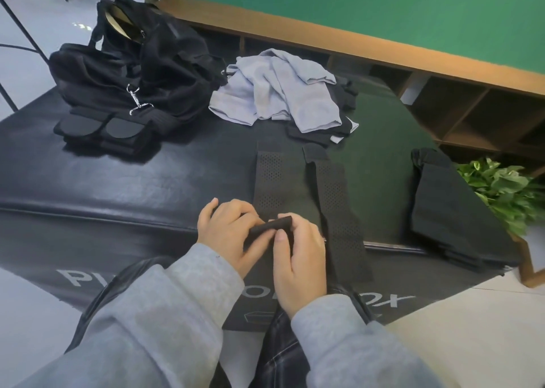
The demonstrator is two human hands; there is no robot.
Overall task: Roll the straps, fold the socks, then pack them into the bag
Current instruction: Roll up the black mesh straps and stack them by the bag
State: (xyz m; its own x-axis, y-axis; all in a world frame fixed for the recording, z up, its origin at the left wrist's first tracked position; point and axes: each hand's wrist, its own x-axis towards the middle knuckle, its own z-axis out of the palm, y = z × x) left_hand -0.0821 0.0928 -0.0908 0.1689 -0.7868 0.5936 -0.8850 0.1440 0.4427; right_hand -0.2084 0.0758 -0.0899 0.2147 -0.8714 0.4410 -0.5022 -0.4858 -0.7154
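Two black perforated straps lie flat side by side on the black mat. The left strap (269, 181) has its near end turned up into a small roll, which my left hand (227, 231) and my right hand (298, 252) pinch between fingers and thumbs. The right strap (336, 198) lies untouched just right of my hands. A heap of light grey socks (274, 92) sits at the back middle, over some black ones. The black bag (132, 60) stands open at the back left, with a metal clip hanging from it.
Several black rolled or padded pieces (100, 131) lie in front of the bag. A folded black cloth (442, 204) rests at the mat's right edge beside a green plant (501, 190). A wooden shelf unit (383, 48) and green wall run behind.
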